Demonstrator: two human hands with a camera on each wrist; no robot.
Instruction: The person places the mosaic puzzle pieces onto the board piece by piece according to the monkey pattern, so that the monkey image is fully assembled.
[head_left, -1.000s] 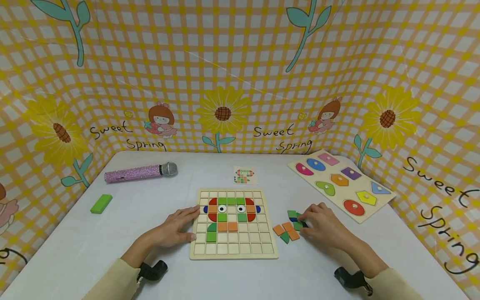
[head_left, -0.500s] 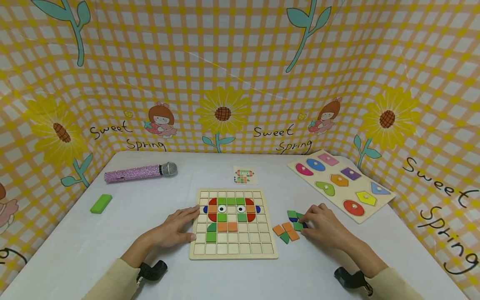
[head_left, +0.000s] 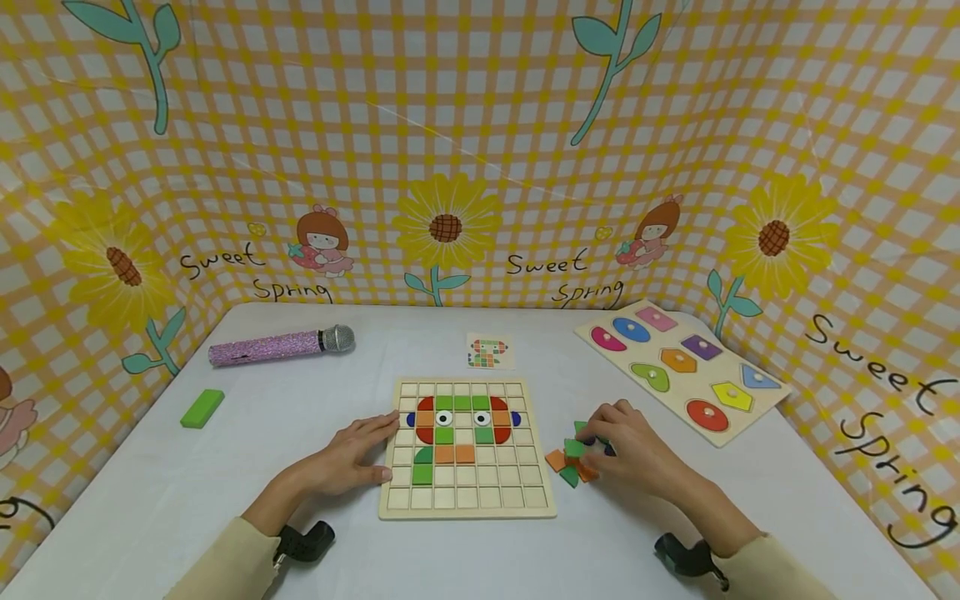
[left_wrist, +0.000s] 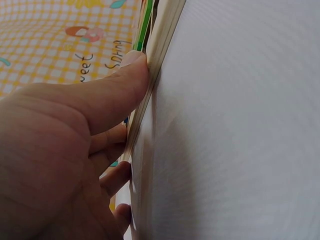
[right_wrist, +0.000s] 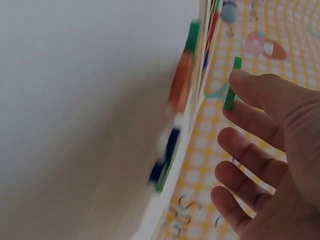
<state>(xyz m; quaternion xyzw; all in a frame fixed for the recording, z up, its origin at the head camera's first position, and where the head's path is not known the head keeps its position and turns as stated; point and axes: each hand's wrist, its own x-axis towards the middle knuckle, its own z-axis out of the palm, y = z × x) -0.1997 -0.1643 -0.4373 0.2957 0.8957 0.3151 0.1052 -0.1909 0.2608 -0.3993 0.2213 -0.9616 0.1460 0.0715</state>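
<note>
Between my hands lies a wooden grid board point(head_left: 468, 497), partly filled with green, orange, red and blue tiles and two eye tiles. My left hand point(head_left: 341, 460) rests at its left edge, thumb and fingertips touching the side, as the left wrist view also shows. To the right of the board, my right hand point(head_left: 637, 450) pinches a green tile point(right_wrist: 234, 82) between thumb and index finger, raised off the table. Under this hand sit loose orange tiles point(head_left: 555, 460), a dark green piece point(head_left: 570, 477) and dark blue pieces point(right_wrist: 171, 145), partly hidden by the fingers.
Behind the board lies a small pattern card point(head_left: 491, 352). A glittery pink microphone point(head_left: 262, 348) and a green block point(head_left: 202, 408) are at the left. A knobbed shape puzzle point(head_left: 686, 387) lies at the back right. Checked cloth walls surround the white table.
My right hand has lifted a green tile from the loose pile and moved slightly left toward the board. My left hand has stayed in place.
</note>
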